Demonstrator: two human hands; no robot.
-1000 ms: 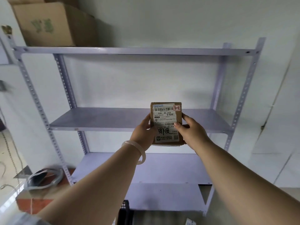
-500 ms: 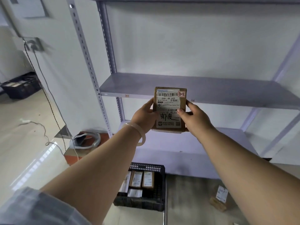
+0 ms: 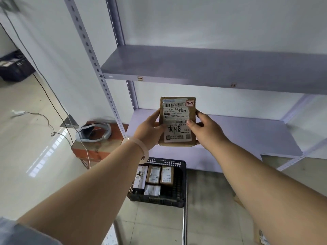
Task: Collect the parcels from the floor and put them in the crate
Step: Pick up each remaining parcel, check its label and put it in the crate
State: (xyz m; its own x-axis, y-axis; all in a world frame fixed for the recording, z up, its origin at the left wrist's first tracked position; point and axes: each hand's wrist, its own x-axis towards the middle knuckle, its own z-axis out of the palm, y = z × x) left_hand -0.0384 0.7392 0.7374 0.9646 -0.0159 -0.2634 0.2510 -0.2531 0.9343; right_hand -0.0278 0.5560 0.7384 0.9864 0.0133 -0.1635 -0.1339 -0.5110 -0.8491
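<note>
Grey metal shelving (image 3: 212, 68) is sliding upward in view as the head is tipping down. The black crate (image 3: 183, 184) on the floor (image 3: 35, 147), barely at the frame's edge a second ago, is now showing in full below the arms, with several stowed boxes (image 3: 154, 174) lying inside. The left hand (image 3: 148, 133) and right hand (image 3: 207, 131) are still grasping the brown labelled parcel (image 3: 177, 121) by its side edges, holding it upright in mid-air well above the crate, so lowering it in is probably coming next.

A parcel stockroom: bare steel shelving (image 3: 203, 68), labelled parcels in a floor crate (image 3: 182, 184).
</note>
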